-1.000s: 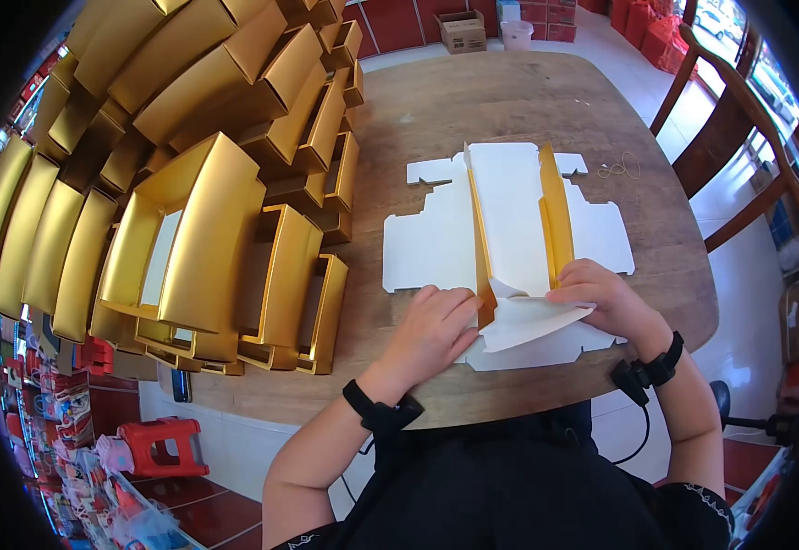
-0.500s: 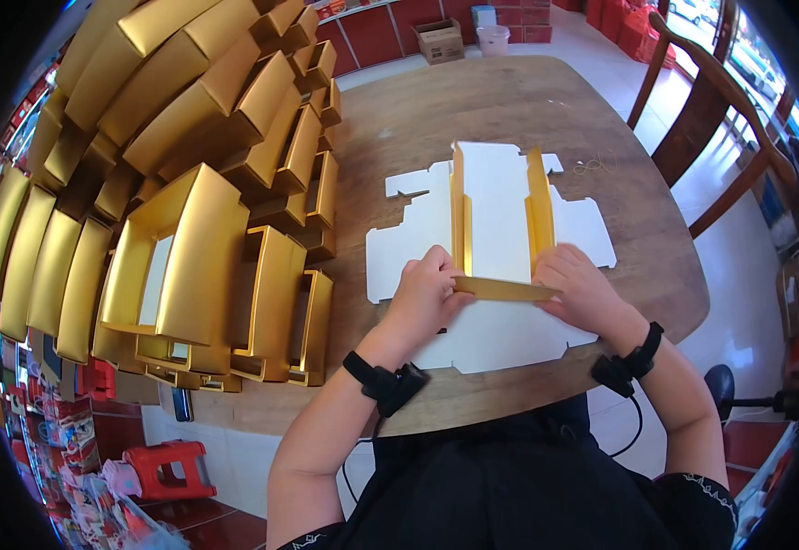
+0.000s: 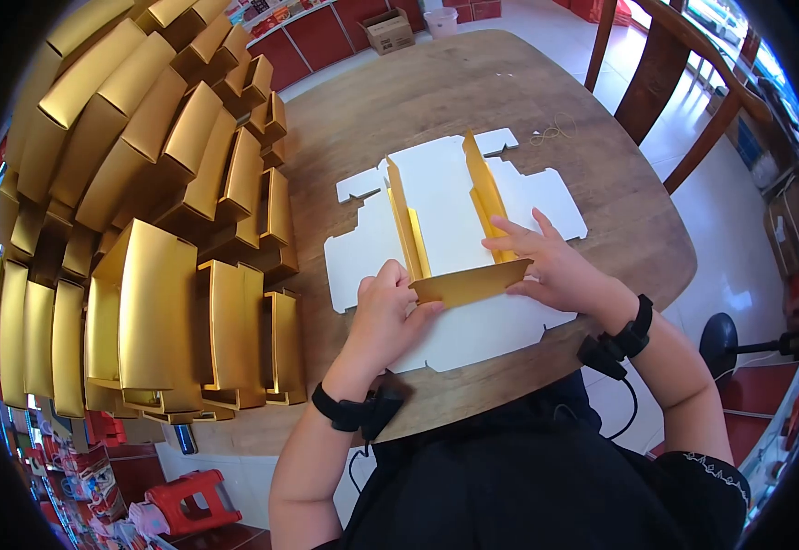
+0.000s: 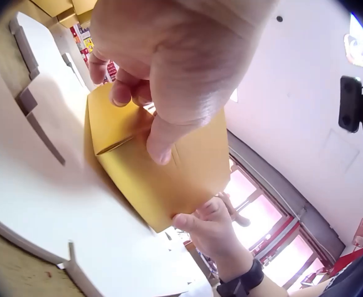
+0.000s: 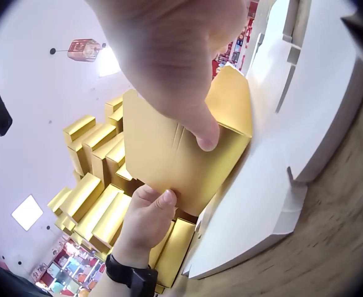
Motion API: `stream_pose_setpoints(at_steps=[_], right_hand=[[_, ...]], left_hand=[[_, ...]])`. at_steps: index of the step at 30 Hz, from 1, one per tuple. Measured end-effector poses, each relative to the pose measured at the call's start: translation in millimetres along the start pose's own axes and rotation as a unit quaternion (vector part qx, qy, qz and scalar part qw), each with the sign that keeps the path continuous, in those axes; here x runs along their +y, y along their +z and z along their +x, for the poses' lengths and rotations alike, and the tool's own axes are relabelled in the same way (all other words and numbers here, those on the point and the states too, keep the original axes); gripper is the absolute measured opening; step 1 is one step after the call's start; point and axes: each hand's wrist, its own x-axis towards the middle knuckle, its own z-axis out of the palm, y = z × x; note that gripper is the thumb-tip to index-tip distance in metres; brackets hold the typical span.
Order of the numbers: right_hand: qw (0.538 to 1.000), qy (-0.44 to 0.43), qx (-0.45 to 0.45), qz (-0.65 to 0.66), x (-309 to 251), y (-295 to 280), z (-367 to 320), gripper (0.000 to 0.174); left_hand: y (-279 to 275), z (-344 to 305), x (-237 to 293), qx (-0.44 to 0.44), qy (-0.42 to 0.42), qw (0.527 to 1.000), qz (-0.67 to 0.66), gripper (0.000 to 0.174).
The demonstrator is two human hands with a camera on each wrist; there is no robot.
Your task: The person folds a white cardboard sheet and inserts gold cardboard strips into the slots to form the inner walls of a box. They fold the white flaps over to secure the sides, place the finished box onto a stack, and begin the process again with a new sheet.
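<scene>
A flat white box blank (image 3: 445,197) lies on the wooden table (image 3: 473,92). Two gold side walls stand up from it, and a gold end flap (image 3: 468,284) stands upright across their near ends. My left hand (image 3: 383,307) pinches the flap's left corner, thumb on the gold face (image 4: 187,179), fingers curled behind it. My right hand (image 3: 555,266) holds the right corner, its thumb pressing the gold flap (image 5: 163,154) from outside and its fingers reaching over the right wall. In the right wrist view the left hand (image 5: 144,216) shows below the flap.
Stacks of finished gold boxes (image 3: 143,211) fill the table's left side, close to the blank. A rubber band (image 3: 553,131) lies beyond the blank. A wooden chair (image 3: 665,82) stands at the far right. A cardboard carton (image 3: 388,29) and a red stool (image 3: 188,504) sit on the floor.
The near flap has gone from folded low to standing upright between the two gold walls. Both hands moved with it to its corners, and the right fingers now reach over the right wall.
</scene>
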Motion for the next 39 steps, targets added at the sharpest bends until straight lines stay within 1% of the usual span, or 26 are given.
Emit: stream_pose_setpoints(at_steps=[2,4,6,7,9,10,11,12,13,14,15,16,17,18,19,20,21,23,26,27,28,29,30,32,35,39], right_hand=[[1.000,-0.001,-0.006,-0.001,-3.4,-1.1,-2.7,0.016],[1.000,-0.005,-0.008,-0.003,-2.4,0.7,-1.0,0.019],[0.998,-0.015,0.055,0.006,3.9,9.3,-1.1,0.022],[0.998,-0.014,0.055,0.008,6.5,13.6,-0.8,0.022],[0.989,0.021,0.099,0.107,11.9,21.0,1.0,0.020],[0.989,0.022,0.100,0.107,12.9,23.9,1.9,0.020],[0.979,0.041,0.128,0.156,11.9,27.8,1.5,0.019],[0.965,0.061,0.154,0.205,9.9,31.6,-0.1,0.020],[0.964,0.063,0.154,0.205,6.9,34.1,0.2,0.020],[0.944,0.089,0.205,0.243,2.4,37.1,1.2,0.022],[0.919,0.114,0.256,0.279,-0.5,38.9,1.6,0.024],[0.918,0.115,0.257,0.278,-4.2,35.2,0.1,0.024],[0.947,0.104,0.240,0.185,-9.8,27.5,-1.7,0.022],[0.967,0.090,0.222,0.090,-13.0,22.4,-1.9,0.020],[0.967,0.089,0.223,0.090,-11.7,20.9,-3.2,0.020],[0.982,0.038,0.185,-0.028,-9.0,19.4,-6.4,0.019],[0.979,-0.014,0.142,-0.145,-7.8,18.5,-8.7,0.019],[0.977,-0.024,0.132,-0.163,-9.5,15.8,-7.1,0.019],[0.973,-0.050,0.107,-0.196,-7.4,11.7,-4.3,0.023],[0.971,-0.065,0.092,-0.211,-6.4,10.3,-3.5,0.024],[0.971,-0.065,0.092,-0.211,-7.8,6.4,-2.7,0.024],[0.969,-0.082,0.059,-0.224,-11.3,0.3,-0.6,0.022],[0.967,-0.099,0.025,-0.235,-13.2,-2.3,2.2,0.019],[0.962,-0.109,0.013,-0.248,-11.8,5.6,7.1,0.015],[0.959,-0.113,-0.001,-0.262,-13.3,8.6,11.5,0.010],[0.959,-0.097,-0.019,-0.266,-14.2,5.4,12.1,0.010]], left_hand=[[3.5,-5.4,-1.3,-0.001,-0.005,1.000,0.015,0.017],[9.0,-7.3,-5.2,0.026,-0.007,0.999,-0.030,0.020],[8.3,-8.2,-5.9,0.028,-0.015,0.999,-0.040,0.023],[8.6,-8.5,-5.5,0.030,-0.021,0.998,-0.052,0.027],[13.2,-8.3,-6.7,0.042,-0.033,0.998,-0.044,0.028],[15.9,-7.7,-6.6,0.054,-0.045,0.997,-0.036,0.030],[18.4,-8.2,-4.3,0.053,-0.045,0.997,-0.036,0.030],[21.1,-9.3,0.0,0.085,-0.082,0.991,-0.063,0.027],[23.6,-8.4,4.5,0.118,-0.117,0.982,-0.089,0.025],[26.9,-7.0,8.5,0.115,-0.116,0.982,-0.090,0.025],[29.9,-5.5,12.6,0.183,-0.117,0.971,-0.098,0.023],[30.9,-4.8,16.0,0.251,-0.118,0.955,-0.105,0.022],[29.4,-5.3,19.4,0.245,-0.113,0.956,-0.119,0.017],[27.4,-6.2,17.6,0.245,-0.111,0.956,-0.119,0.017],[23.8,-8.0,14.2,0.218,-0.017,0.975,0.035,0.017],[21.2,-10.0,11.1,0.183,0.078,0.962,0.187,0.018],[20.7,-12.0,8.2,0.182,0.077,0.962,0.188,0.018],[20.2,-12.9,3.2,0.118,0.146,0.940,0.285,0.020],[12.6,-9.1,7.7,0.090,0.179,0.926,0.320,0.019],[11.4,-7.8,11.2,0.090,0.179,0.926,0.319,0.019],[10.9,-6.8,15.1,0.057,0.173,0.924,0.336,0.019],[11.7,-5.8,16.8,0.024,0.166,0.921,0.352,0.019],[13.5,-4.2,16.7,0.024,0.163,0.922,0.351,0.019],[16.1,-1.0,15.9,-0.026,0.118,0.940,0.318,0.018],[13.7,2.8,18.4,-0.060,0.091,0.948,0.299,0.018],[8.4,5.1,27.4,-0.067,0.092,0.940,0.322,0.015]])
